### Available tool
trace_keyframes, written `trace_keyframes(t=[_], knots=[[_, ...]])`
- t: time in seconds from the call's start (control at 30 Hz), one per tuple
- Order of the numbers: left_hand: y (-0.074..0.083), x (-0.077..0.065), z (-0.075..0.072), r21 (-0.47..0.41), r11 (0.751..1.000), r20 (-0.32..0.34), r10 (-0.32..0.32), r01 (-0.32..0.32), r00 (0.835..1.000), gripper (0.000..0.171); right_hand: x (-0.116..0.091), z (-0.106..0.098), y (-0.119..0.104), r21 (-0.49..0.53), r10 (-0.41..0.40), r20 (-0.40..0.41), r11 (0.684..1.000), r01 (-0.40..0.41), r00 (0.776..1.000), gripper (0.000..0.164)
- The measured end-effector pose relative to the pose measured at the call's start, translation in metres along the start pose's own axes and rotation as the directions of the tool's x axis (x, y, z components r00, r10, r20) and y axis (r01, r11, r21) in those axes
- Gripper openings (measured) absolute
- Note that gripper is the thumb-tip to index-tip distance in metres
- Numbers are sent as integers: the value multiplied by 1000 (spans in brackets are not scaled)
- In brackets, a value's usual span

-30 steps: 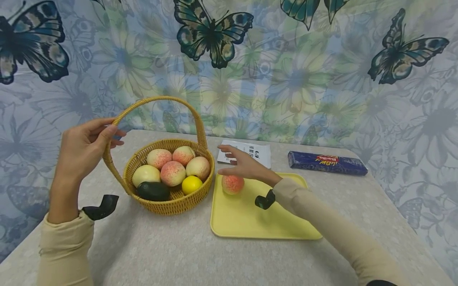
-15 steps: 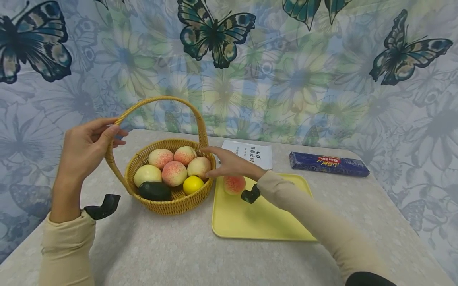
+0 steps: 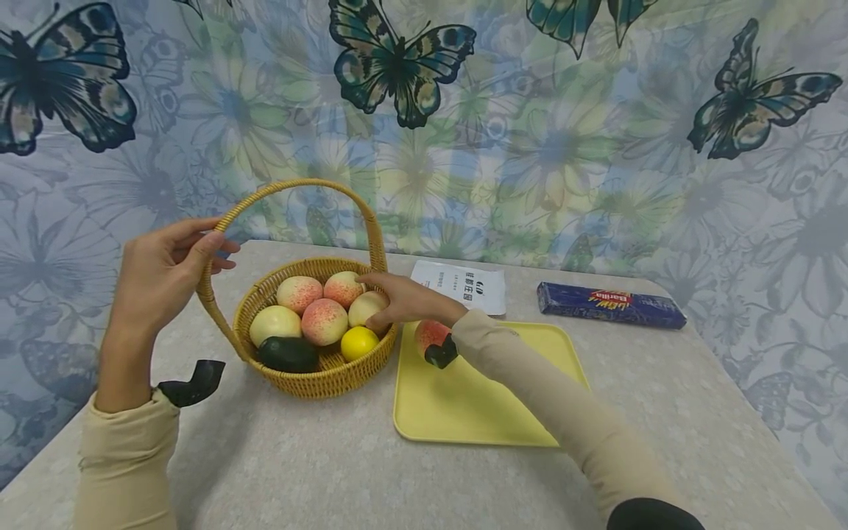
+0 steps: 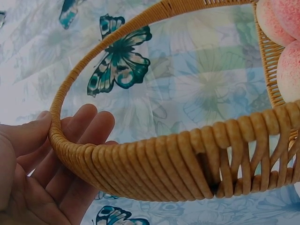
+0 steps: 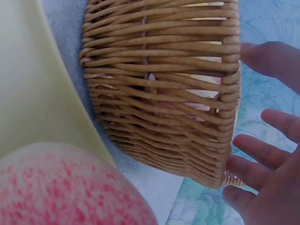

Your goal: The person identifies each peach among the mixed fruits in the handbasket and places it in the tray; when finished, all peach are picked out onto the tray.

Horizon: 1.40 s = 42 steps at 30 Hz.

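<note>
A woven basket (image 3: 311, 386) with a tall handle (image 3: 301, 182) holds several peaches, a yellow lemon (image 3: 359, 343), a dark green oval fruit (image 3: 288, 355) and a pale yellow round fruit (image 3: 274, 327). My left hand (image 3: 155, 272) pinches the handle's left side between thumb and fingers. Over the basket's right rim reaches my right hand (image 3: 409, 300), thumb and fingers spread about the rightmost peach (image 3: 364, 308). Whether they touch it is hidden. In the right wrist view the fingers of the right hand (image 5: 269, 159) are apart, beyond the rim.
A yellow tray (image 3: 477, 416) lies right of the basket, bearing one peach (image 3: 427, 333) partly hidden by the wrist camera mount. Behind it are a printed white paper (image 3: 473, 287) and a blue Barilla box (image 3: 609, 304). A butterfly-patterned cloth (image 3: 530, 184) hangs behind the table.
My right hand has moved left from above the tray's peach to over the basket's right rim and the rightmost peach. The left hand keeps its place on the handle.
</note>
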<state>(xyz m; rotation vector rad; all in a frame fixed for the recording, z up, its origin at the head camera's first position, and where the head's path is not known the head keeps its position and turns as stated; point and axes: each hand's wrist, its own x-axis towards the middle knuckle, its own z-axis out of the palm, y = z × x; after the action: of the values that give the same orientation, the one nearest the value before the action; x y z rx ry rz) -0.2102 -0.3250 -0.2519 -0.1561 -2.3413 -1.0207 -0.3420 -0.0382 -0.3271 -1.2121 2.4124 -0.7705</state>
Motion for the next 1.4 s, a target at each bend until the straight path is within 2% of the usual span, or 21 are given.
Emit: trace_keyframes(t=[0.17,0.73,0.93,1.07,1.4], knots=[[0,0,0,6,1000,-1,-1,1,1000,36,7,2,-1,-65,12,3,998,-12,1000,74],[1,0,-1,6,1000,4,-8,8,1000,37,23,10,-2,-195,35,73,981,-20,997,67],[1,0,-1,18,1000,5,-10,10,1000,38,23,13,-5,-308,79,112,950,-41,991,66],[1,0,-1,14,1000,5,-6,6,1000,38,23,11,-6,-363,66,123,932,-17,990,61],[2,0,0,10,1000,1,-3,3,1000,38,28,7,-6,-446,81,152,895,-5,985,58]])
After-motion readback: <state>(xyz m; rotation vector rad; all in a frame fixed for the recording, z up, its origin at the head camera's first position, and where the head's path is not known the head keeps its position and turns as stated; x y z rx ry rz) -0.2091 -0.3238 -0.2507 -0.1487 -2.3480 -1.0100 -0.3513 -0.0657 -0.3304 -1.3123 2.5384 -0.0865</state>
